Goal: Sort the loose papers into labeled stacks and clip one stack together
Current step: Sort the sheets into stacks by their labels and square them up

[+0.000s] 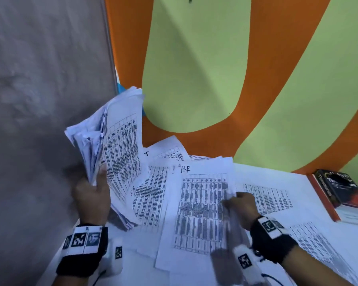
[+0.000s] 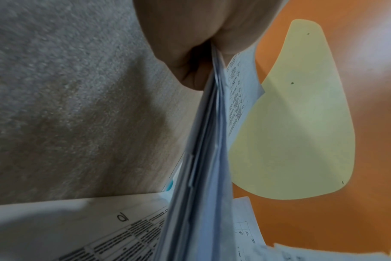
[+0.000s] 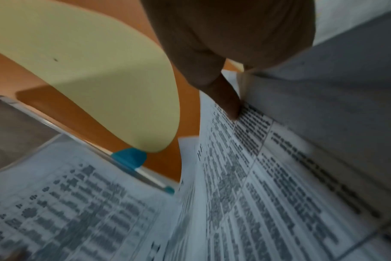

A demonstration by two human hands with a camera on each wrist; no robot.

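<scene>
White printed sheets cover a table (image 1: 256, 174) set against an orange and pale green wall (image 1: 194, 58). The left hand (image 1: 92, 196) grips a thick wad (image 1: 112, 141) of papers by its lower edge and holds it upright above the table's left corner, thumb pressed on the front sheet. The right hand (image 1: 241, 207) pinches the right edge of a sheet (image 1: 201, 211) marked "H.R" at its top; that sheet lies over other loose sheets in the middle of the table.

Only the head view shows both hands together, a further sheet (image 1: 163, 149) marked "T" behind the wad, and a dark book (image 1: 339, 193) with an orange edge at the table's right end.

The left wrist view shows the wad (image 2: 203, 159) edge-on, clamped between thumb and curled fingers (image 2: 185, 74), and below it a sheet (image 2: 123, 229) with a handwritten letter that I cannot read for sure.

The right wrist view, blurred, shows the thumb (image 3: 225, 98) pressed on the "H.R" sheet (image 3: 246, 194), which curls up off the table there.
</scene>
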